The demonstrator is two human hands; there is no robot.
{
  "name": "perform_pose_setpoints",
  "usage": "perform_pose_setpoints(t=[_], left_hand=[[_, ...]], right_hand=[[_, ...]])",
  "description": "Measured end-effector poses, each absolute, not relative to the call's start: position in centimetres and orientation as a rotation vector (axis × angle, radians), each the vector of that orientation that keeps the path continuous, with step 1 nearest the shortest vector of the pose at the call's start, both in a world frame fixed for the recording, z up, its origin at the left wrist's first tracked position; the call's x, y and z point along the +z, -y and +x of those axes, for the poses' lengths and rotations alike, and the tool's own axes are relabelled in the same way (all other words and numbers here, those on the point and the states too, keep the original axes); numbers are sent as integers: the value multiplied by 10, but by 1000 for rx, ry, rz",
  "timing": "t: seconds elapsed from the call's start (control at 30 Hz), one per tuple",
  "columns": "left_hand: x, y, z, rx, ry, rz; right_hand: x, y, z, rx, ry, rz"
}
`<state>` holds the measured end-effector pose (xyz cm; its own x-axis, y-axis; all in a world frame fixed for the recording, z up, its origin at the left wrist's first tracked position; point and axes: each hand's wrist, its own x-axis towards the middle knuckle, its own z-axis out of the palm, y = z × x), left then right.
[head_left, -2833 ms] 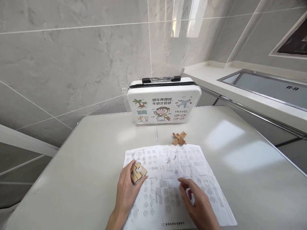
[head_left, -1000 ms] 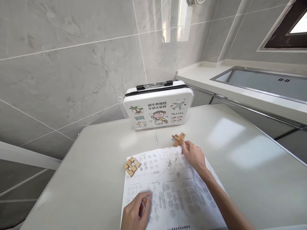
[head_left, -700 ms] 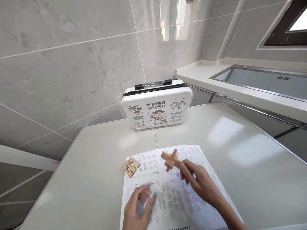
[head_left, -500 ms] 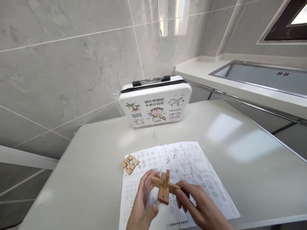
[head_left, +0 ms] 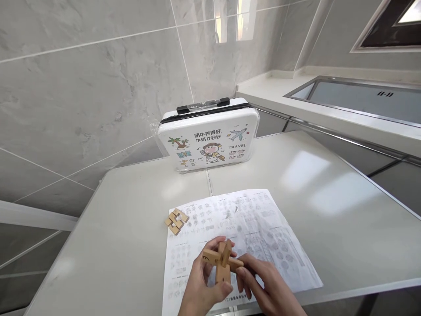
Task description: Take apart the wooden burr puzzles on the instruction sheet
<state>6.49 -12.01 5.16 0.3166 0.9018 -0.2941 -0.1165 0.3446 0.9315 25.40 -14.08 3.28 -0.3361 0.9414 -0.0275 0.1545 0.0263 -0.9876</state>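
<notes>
Since half a second ago, left hand (head_left: 197,287) has closed in around the wooden cross (head_left: 224,259), thumb now up against its near block; cross has also dropped slightly lower in view. Pale desk (head_left: 125,219) under everything, white illustrated case (head_left: 210,149) in clear wrap standing at the back, creased printed sheet (head_left: 259,219) in front of it. Right hand (head_left: 266,281): thumb and index fingers pinching the end of the bar on that side. Left: fingers curled behind the cross, thumb in front; fingertips behind the wood mostly hidden, so exact contact hard to tell. Cross sits between both hands, over the near part of the sheet. Should handle light and stiff, smooth-faced, hardly fragile; bars look interlocked, so one may slide if pulled lengthwise. Best hold: flat sides of one bar near its end, other hand steadying the crossing. Smaller flat block cluster (head_left: 177,224) lies across the sheet's far-left corner, untouched, likely light too, best taken by opposite outer edges
</notes>
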Motion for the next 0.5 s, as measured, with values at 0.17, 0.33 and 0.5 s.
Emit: perform_pose_setpoints(t=[0.17,0.33,0.5], left_hand=[[48,121,67,820,-1037,950],[47,117,73,864,-981,965],[43,117,78,933,-932,880]], right_hand=[[34,139,251,1380,1581,-1123],[32,140,249,1298,1645,-1147],[33,143,244,1230,1684,-1110]])
